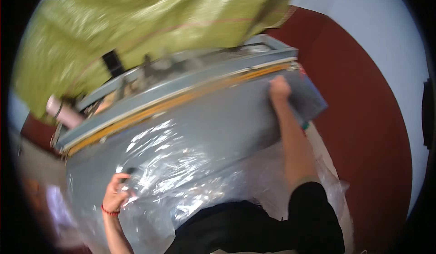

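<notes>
Clear plastic sheet (175, 174) over grey surface (218, 111), yellow-green tarp (159, 17) behind, dark-red-and-pale wall (363, 117)

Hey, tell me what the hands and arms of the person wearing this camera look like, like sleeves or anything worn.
Both hands are ungloved. The left hand has a red beaded bracelet at its wrist. The blurred right hand belongs to a bare forearm below a short black sleeve. The left sleeve is out of view.

White glare streaks the plastic sheet (159, 163), blur softens the long tray (150, 95), and fisheye corners go black.
</notes>
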`<move>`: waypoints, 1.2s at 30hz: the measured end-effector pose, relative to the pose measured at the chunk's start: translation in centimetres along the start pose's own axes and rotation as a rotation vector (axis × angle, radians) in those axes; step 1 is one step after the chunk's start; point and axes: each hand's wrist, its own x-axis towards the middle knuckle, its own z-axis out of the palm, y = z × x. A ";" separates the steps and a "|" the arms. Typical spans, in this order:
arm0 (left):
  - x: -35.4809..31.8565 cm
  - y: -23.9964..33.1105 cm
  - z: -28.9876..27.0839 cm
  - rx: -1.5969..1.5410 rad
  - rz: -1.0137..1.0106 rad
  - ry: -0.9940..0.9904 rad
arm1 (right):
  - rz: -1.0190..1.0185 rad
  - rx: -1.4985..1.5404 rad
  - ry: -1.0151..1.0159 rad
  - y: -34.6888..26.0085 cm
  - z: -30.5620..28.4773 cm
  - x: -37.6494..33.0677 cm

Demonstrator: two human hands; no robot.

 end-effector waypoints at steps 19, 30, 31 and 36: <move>-18.2 10.4 -21.3 1.924 0.329 1.667 | 0.029 0.201 -0.082 4.8 1.5 2.3; -11.0 -8.4 -15.2 1.302 -0.042 0.840 | 0.124 0.091 -0.023 19.9 0.2 2.7; -10.0 -6.9 -14.4 1.323 -0.012 0.768 | 0.238 0.031 -0.092 19.9 -0.2 2.3; -5.1 -7.4 -13.4 1.339 0.201 0.589 | 0.131 0.167 0.009 20.6 0.7 2.6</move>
